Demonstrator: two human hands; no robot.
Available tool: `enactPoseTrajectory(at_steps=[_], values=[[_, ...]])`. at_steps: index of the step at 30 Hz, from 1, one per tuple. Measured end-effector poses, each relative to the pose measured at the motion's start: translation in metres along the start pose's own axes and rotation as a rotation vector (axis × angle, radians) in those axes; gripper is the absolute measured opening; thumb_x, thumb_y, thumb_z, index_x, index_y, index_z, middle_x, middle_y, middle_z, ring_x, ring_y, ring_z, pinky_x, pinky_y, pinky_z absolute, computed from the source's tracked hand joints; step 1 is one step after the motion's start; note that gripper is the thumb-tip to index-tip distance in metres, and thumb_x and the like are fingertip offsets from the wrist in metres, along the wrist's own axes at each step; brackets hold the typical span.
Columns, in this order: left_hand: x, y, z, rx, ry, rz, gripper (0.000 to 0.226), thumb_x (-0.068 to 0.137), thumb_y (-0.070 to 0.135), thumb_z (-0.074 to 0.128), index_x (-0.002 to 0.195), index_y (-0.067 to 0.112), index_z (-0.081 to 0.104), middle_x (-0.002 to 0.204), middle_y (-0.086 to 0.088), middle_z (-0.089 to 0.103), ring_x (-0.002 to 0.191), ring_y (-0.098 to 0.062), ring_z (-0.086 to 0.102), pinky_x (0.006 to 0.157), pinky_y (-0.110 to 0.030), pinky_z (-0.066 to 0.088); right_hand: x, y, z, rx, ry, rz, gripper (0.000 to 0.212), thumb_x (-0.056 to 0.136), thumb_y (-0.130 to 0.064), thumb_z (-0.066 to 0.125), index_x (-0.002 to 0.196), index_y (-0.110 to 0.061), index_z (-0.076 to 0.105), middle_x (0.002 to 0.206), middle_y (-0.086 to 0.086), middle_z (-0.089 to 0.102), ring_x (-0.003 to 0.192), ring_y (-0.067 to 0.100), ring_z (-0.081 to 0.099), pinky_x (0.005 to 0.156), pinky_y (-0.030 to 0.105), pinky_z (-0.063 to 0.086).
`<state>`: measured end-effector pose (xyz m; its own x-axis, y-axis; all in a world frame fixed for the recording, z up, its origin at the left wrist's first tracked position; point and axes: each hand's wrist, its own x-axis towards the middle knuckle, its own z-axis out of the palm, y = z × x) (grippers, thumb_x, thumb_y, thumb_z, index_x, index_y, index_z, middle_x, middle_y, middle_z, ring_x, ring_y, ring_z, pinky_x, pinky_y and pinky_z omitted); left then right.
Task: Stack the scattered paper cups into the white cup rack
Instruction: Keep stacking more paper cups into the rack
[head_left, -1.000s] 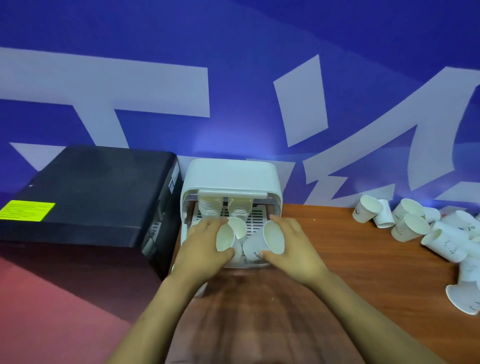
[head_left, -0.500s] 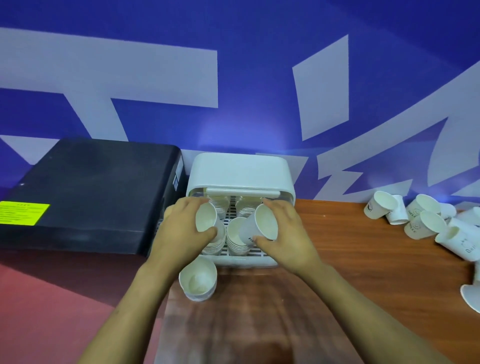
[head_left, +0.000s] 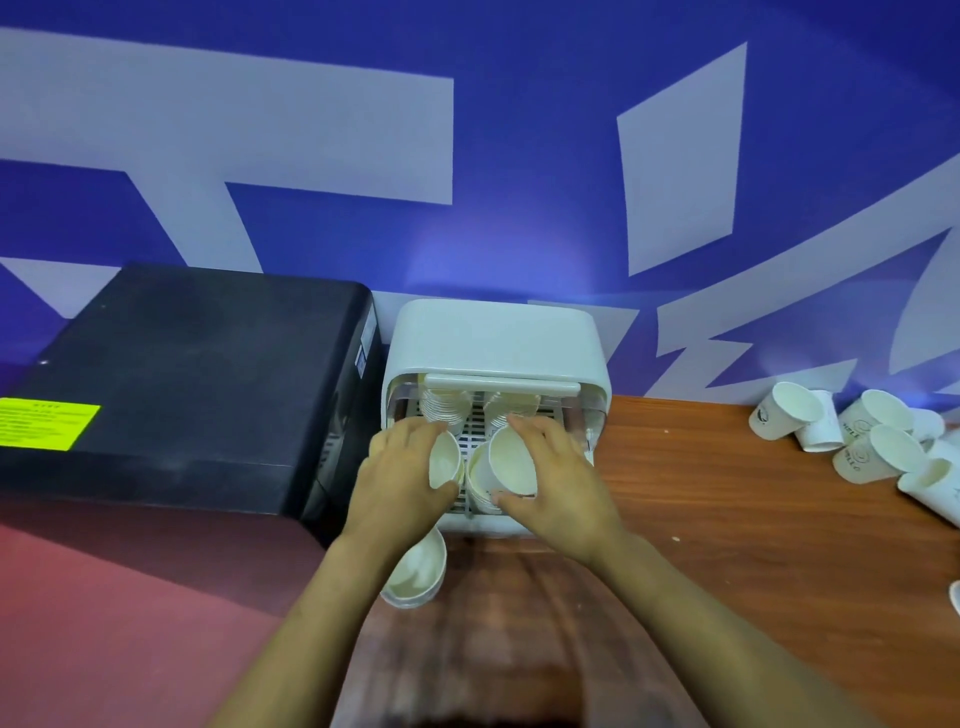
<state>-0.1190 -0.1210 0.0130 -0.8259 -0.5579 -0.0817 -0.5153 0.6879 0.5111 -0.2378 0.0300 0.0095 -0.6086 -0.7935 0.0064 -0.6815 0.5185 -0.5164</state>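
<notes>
a reddish-brown wood-grain counter (head_left: 727, 519) runs to a blue wall with large pale lilac shapes (head_left: 311, 130) behind it. to the left sits a big black box-shaped machine with a yellow-green label (head_left: 182, 384), and below it a dull red floor or surface (head_left: 104, 623).

the white rounded plastic cup rack (head_left: 493, 338) stands at the counter's back edge, just beside the black machine, its front open over a slotted tray. two ribbed stacks of nested white paper cups (head_left: 441, 408) hang inside at the back.

the left hand (head_left: 400, 478) curls its fingers (head_left: 415, 431) round a single white paper cup (head_left: 444, 460) lying on its side, mouth facing right, at the left of the tray. the right hand (head_left: 561, 478) grips a second white paper cup (head_left: 511, 460) between thumb and curled fingers, mouth toward the camera, resting on a short lying stack of white cups (head_left: 480, 483) in the tray.

another short stack of white paper cups (head_left: 415, 569) lies on the counter in front of the rack, partly under the left forearm. a scattered heap of loose white printed paper cups (head_left: 857, 436) lies well apart at the counter's right, near the wall.
</notes>
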Motion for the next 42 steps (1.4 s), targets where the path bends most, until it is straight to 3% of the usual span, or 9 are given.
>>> enactPoseTrajectory(at_steps=[8, 11, 18, 23, 27, 31, 34, 38, 42], values=[[0.005, -0.010, 0.027, 0.080, -0.171, -0.138, 0.071, 0.085, 0.040, 0.061, 0.145, 0.028, 0.026, 0.159, 0.004, 0.009, 0.140, -0.027, 0.023, 0.107, -0.048, 0.034, -0.007, 0.021, 0.023, -0.024, -0.238, 0.088, 0.096, 0.083, -0.053, 0.062, 0.152, -0.021, 0.005, 0.158, -0.003, 0.018, 0.144, 0.017, 0.019, 0.117, 0.033, 0.022], [0.009, -0.010, 0.027, 0.059, -0.168, -0.140, 0.071, 0.086, 0.039, 0.060, 0.146, 0.029, 0.024, 0.159, 0.003, 0.010, 0.143, -0.025, 0.020, 0.109, -0.049, 0.032, -0.007, 0.025, 0.022, 0.019, -0.240, 0.120, 0.093, 0.084, -0.048, 0.063, 0.152, -0.020, 0.005, 0.158, -0.003, 0.017, 0.144, 0.016, 0.019, 0.116, 0.028, 0.020], [-0.005, 0.009, 0.014, 0.015, -0.157, -0.100, 0.076, 0.087, 0.037, 0.058, 0.150, 0.032, 0.015, 0.159, -0.001, 0.011, 0.147, -0.021, 0.006, 0.113, -0.046, 0.021, -0.015, 0.032, 0.011, 0.099, -0.256, 0.134, 0.089, 0.083, -0.048, 0.064, 0.151, -0.027, 0.011, 0.153, -0.005, 0.024, 0.140, 0.015, 0.027, 0.113, 0.033, 0.030], [-0.028, 0.029, 0.005, -0.045, -0.061, 0.037, 0.066, 0.087, 0.035, 0.058, 0.146, 0.032, 0.027, 0.152, 0.008, 0.027, 0.141, -0.015, 0.020, 0.112, -0.035, 0.025, -0.052, 0.056, -0.012, 0.172, -0.231, 0.219, 0.070, 0.087, -0.030, 0.066, 0.146, -0.021, 0.031, 0.143, -0.004, 0.037, 0.131, 0.012, 0.039, 0.103, 0.016, 0.029], [-0.027, 0.051, 0.010, -0.121, -0.048, 0.081, 0.060, 0.086, 0.035, 0.060, 0.141, 0.029, 0.036, 0.143, 0.005, 0.041, 0.132, -0.020, 0.036, 0.109, -0.041, 0.033, -0.083, 0.073, -0.035, 0.125, -0.240, 0.277, 0.060, 0.086, -0.032, 0.066, 0.140, -0.025, 0.040, 0.137, -0.005, 0.042, 0.117, 0.008, 0.046, 0.103, 0.022, 0.036], [-0.036, 0.084, 0.032, -0.143, -0.116, 0.172, 0.051, 0.088, 0.037, 0.058, 0.136, 0.029, 0.043, 0.133, 0.005, 0.053, 0.123, -0.017, 0.049, 0.101, -0.036, 0.041, -0.107, 0.087, -0.058, 0.128, -0.189, 0.304, 0.057, 0.086, -0.033, 0.066, 0.138, -0.024, 0.044, 0.134, -0.004, 0.045, 0.107, 0.008, 0.050, 0.096, 0.021, 0.040], [-0.045, 0.107, 0.045, -0.142, -0.173, 0.176, 0.040, 0.089, 0.037, 0.057, 0.128, 0.030, 0.052, 0.124, 0.009, 0.059, 0.116, -0.008, 0.054, 0.093, -0.027, 0.043, -0.123, 0.101, -0.076, 0.130, -0.176, 0.329, 0.052, 0.087, -0.033, 0.065, 0.134, -0.026, 0.048, 0.124, -0.003, 0.051, 0.101, 0.014, 0.056, 0.092, 0.026, 0.046], [-0.051, 0.137, 0.061, -0.121, -0.195, 0.170, 0.036, 0.088, 0.036, 0.060, 0.123, 0.028, 0.056, 0.116, 0.007, 0.063, 0.110, -0.013, 0.058, 0.092, -0.031, 0.047, -0.148, 0.132, -0.097, 0.195, -0.160, 0.364, 0.042, 0.087, -0.032, 0.066, 0.126, -0.025, 0.055, 0.111, -0.005, 0.058, 0.095, 0.013, 0.058, 0.085, 0.021, 0.046], [-0.051, 0.185, 0.086, -0.073, -0.172, 0.181, 0.035, 0.087, 0.035, 0.061, 0.120, 0.027, 0.057, 0.115, 0.007, 0.062, 0.106, -0.012, 0.058, 0.089, -0.027, 0.046, -0.172, 0.181, -0.123, 0.217, -0.170, 0.379, 0.038, 0.087, -0.032, 0.065, 0.123, -0.025, 0.057, 0.107, -0.006, 0.061, 0.093, 0.012, 0.060, 0.083, 0.022, 0.047]])
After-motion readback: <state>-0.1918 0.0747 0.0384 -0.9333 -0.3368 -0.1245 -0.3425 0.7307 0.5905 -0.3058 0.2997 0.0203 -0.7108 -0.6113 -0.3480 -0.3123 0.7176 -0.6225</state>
